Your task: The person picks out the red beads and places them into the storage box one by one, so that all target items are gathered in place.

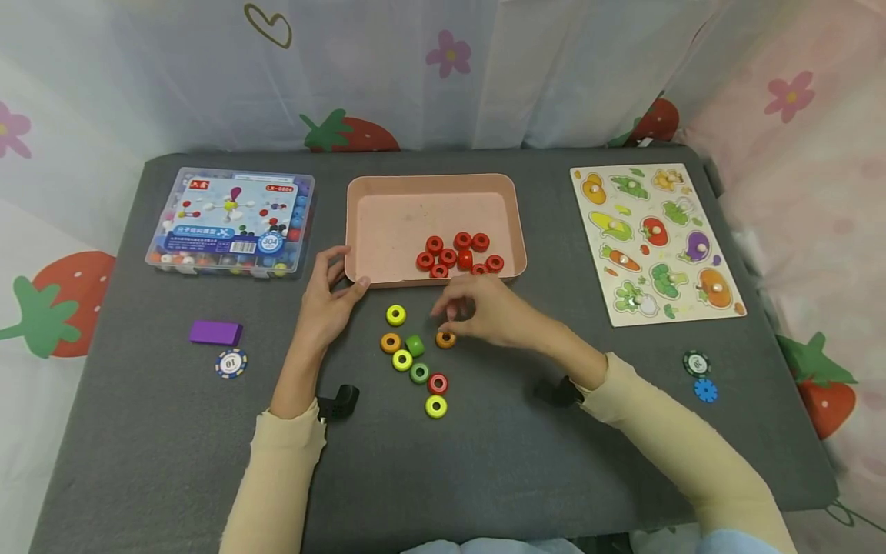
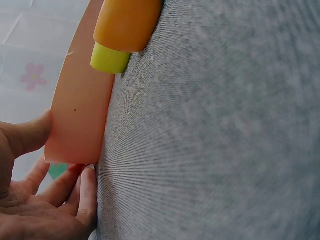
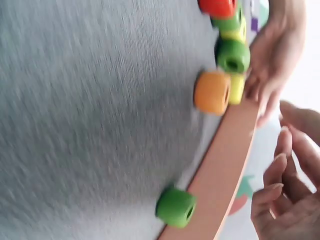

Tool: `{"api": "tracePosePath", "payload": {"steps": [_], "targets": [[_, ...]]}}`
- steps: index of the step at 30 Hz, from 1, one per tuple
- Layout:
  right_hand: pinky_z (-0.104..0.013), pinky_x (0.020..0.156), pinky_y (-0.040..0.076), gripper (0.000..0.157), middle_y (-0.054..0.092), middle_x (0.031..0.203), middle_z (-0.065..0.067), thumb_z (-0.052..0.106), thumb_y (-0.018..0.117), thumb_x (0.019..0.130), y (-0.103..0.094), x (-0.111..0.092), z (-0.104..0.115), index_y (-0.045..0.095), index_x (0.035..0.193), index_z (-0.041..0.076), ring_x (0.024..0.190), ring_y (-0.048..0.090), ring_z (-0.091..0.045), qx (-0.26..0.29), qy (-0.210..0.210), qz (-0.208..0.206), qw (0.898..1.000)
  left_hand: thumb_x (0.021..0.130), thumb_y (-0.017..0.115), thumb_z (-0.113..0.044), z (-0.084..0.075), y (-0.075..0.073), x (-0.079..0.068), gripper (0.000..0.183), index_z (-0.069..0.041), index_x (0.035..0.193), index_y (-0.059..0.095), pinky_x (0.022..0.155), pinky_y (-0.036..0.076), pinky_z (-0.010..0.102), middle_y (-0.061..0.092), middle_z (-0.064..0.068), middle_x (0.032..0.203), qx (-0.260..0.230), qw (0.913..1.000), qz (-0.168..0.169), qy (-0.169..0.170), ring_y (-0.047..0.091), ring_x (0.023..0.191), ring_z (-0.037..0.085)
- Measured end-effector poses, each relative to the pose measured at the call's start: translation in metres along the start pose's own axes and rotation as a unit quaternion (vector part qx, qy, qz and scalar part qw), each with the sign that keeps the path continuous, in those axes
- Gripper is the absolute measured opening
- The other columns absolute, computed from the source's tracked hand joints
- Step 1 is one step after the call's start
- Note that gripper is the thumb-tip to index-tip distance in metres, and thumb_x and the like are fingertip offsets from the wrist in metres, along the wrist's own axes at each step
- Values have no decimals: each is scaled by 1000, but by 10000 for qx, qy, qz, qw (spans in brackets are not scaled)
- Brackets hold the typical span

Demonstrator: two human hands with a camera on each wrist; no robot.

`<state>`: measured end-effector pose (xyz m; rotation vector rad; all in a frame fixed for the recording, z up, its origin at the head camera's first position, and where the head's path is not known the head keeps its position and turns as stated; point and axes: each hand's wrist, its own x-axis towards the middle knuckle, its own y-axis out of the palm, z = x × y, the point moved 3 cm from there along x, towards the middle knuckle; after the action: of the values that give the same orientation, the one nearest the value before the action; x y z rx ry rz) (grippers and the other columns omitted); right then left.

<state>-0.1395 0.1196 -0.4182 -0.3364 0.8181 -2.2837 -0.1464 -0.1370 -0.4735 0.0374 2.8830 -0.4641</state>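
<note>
My left hand (image 1: 328,300) holds the front-left corner of a shallow pink tray (image 1: 401,196), thumb at the front and fingers along the side. Several red beads (image 1: 462,241) lie toward the tray's front right. Loosely bent and with nothing between its fingers, my right hand (image 1: 487,308) hovers over the tray's front edge. Below its thumb sits an orange bead (image 1: 445,339). A green bead (image 3: 176,206) by the tray wall, seen in the right wrist view, is hidden under that hand in the head view. Yellow (image 1: 402,360), green (image 1: 419,373), orange (image 1: 391,343) and red (image 1: 437,383) beads lie before the tray.
At the back left is a clear case of coloured balls (image 1: 231,223). A purple block (image 1: 216,332) and a poker chip (image 1: 231,363) lie in front of it. On the right are a vegetable puzzle board (image 1: 657,246), a dark chip (image 1: 696,363) and a blue disc (image 1: 706,390).
</note>
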Motion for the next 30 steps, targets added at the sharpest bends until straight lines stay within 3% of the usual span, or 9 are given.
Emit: {"api": "tracePosePath", "payload": {"steps": [7, 11, 22, 26, 30], "targets": [[-22, 59, 44, 17, 61, 70, 11, 16, 84, 82, 29, -14, 5, 77, 98, 15, 63, 55, -8, -8, 205, 1423, 9896, 99, 65, -23, 1, 0, 1, 61, -26, 151, 34, 106, 43, 53, 36, 8, 160, 7, 10000, -23, -86, 54, 131, 35], [-22, 58, 43, 20, 62, 69, 13, 20, 86, 80, 41, -18, 0, 76, 97, 20, 60, 54, -5, -203, 219, 1771, 9837, 99, 65, -24, 1, 0, 1, 61, -26, 151, 33, 106, 43, 53, 37, 8, 160, -16, 10000, -3, -75, 54, 131, 35], [-21, 57, 42, 22, 61, 70, 13, 21, 87, 79, 45, -21, -5, 76, 99, 20, 59, 53, -3, -206, 60, 1706, 9851, 99, 65, -24, 1, 0, 1, 60, -27, 151, 34, 108, 42, 52, 37, 8, 160, -1, 10000, -19, -79, 53, 132, 34], [-21, 56, 42, 22, 62, 70, 10, 20, 86, 81, 32, -17, -4, 76, 101, 19, 59, 52, -6, 80, 126, 1527, 9882, 99, 65, -24, 1, 1, 0, 61, -26, 151, 34, 109, 41, 53, 37, 8, 160, -45, 10000, 4, -67, 53, 132, 35], [-23, 55, 41, 22, 62, 69, 8, 19, 84, 82, 10, -8, -9, 76, 103, 18, 58, 51, -8, 417, 302, 990, 9938, 99, 65, -24, 0, 1, 0, 62, -27, 151, 34, 108, 42, 53, 37, 8, 160, -84, 9999, 13, -75, 55, 130, 35]]}}
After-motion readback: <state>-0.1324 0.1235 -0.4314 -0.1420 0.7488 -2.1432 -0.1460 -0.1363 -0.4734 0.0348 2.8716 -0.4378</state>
